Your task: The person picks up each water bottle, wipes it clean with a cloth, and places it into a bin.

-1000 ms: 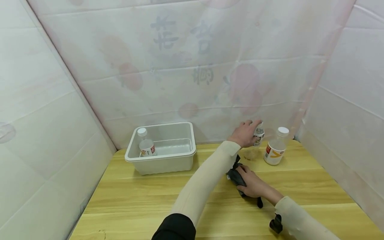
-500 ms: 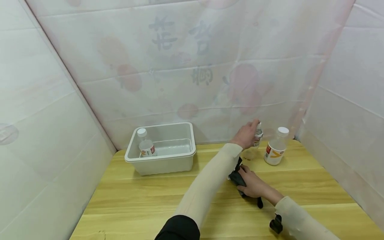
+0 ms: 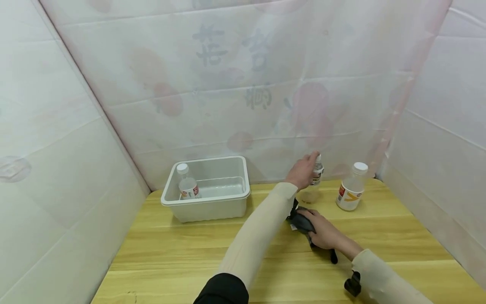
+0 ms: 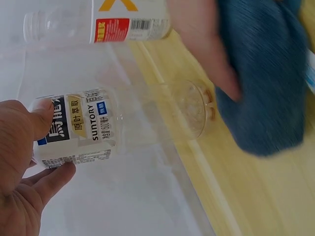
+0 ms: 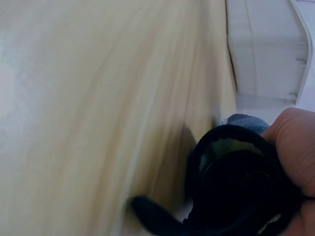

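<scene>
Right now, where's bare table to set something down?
Most room: the table in front of the bin, left of the left sleeve. Another patch lies between the right sleeve and right wall. It's crowded where the left hand grips a clear bottle beside the orange-marked bottle, with the right hand on a dark bundle in front.

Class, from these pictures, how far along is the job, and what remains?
Looks done: one bottle is inside the tub. In hand: the left grip holds the Suntory bottle; the right grip holds a dark item. Probably left: the Suntory bottle and far-right bottle, both outside the tub.
</scene>
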Tool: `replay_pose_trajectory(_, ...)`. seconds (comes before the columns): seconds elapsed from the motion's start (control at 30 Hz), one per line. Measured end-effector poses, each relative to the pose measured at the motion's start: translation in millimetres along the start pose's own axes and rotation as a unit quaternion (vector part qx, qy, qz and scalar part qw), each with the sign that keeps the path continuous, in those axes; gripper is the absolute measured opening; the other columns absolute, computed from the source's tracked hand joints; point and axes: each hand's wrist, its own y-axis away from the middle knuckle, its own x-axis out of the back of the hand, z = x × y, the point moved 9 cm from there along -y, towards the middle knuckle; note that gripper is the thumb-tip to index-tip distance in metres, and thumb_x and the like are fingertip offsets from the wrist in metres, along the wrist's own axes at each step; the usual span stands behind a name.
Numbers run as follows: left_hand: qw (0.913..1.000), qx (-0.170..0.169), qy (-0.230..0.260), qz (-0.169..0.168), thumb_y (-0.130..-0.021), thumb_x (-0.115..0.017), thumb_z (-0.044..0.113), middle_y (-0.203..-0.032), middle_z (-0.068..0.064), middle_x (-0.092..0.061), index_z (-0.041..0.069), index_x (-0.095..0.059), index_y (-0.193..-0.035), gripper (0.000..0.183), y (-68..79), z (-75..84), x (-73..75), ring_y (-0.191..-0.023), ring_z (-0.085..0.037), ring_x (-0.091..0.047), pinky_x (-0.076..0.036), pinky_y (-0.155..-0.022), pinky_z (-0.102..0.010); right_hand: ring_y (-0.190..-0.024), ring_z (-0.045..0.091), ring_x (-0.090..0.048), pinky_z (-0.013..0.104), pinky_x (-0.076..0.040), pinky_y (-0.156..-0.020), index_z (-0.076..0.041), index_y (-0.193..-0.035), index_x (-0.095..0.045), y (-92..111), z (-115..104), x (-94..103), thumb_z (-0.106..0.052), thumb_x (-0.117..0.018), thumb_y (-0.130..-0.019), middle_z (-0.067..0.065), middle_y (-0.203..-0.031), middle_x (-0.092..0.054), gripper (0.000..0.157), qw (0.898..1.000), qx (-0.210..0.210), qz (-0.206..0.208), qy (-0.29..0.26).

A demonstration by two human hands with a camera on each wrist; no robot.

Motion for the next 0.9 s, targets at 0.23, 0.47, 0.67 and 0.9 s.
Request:
replay_pose_trajectory(0.23,0.9997,0.006,0.012,0.021,-0.101,-0.062,0.027,-0.140,-0.005,-0.056,0.022,-0.024,-0.157,0.068,10.2,-22.8,10.1,-0.111,-0.018,-0.066,-0.056,-0.085,-0.025,-0.116,0.050,-0.060,0.059,-0.054,-0.087,-0.004,-0.146,-0.051,2.4,11.1,23.0,0.009,-0.060,-0.082,0.034,-0.135,-0.055,0.066,0.999,-0.008,0.044,0.000)
replay_pose_trajectory(0.47,0.9990,0.020,0.023,0.033,-0.100,-0.065,0.024,-0.137,-0.009,-0.059,0.021,-0.028,-0.155,0.067,35.5,-43.5,19.7,-0.110,-0.021,-0.067,-0.057,-0.087,-0.028,-0.111,0.045,-0.063,0.043,-0.050,-0.076,0.002,-0.145,-0.050,4.7,16.5,53.5,0.012,-0.058,-0.078,0.033,-0.132,-0.059,0.068,0.998,-0.005,0.068,-0.010)
replay_pose_trajectory(0.67,0.9984,0.003,0.027,0.049,-0.099,-0.067,0.022,-0.134,-0.012,-0.060,0.018,-0.029,-0.154,0.067,53.2,-45.4,28.3,-0.107,-0.023,-0.069,-0.058,-0.088,-0.028,-0.099,0.039,-0.062,0.037,-0.043,-0.066,0.004,-0.150,-0.042,-1.5,24.6,80.3,0.012,-0.053,-0.080,0.038,-0.139,-0.051,0.071,0.996,-0.022,0.077,-0.036)
replay_pose_trajectory(0.9,0.9966,-0.027,0.015,0.077,-0.098,-0.068,0.021,-0.134,-0.013,-0.061,0.016,-0.029,-0.153,0.068,68.6,-41.8,31.7,-0.110,-0.024,-0.068,-0.057,-0.092,-0.031,-0.085,0.031,-0.058,0.035,-0.039,-0.059,0.005,-0.151,-0.040,-8.9,23.7,102.0,0.013,-0.051,-0.080,0.042,-0.137,-0.050,0.072,0.994,-0.021,0.092,-0.046)
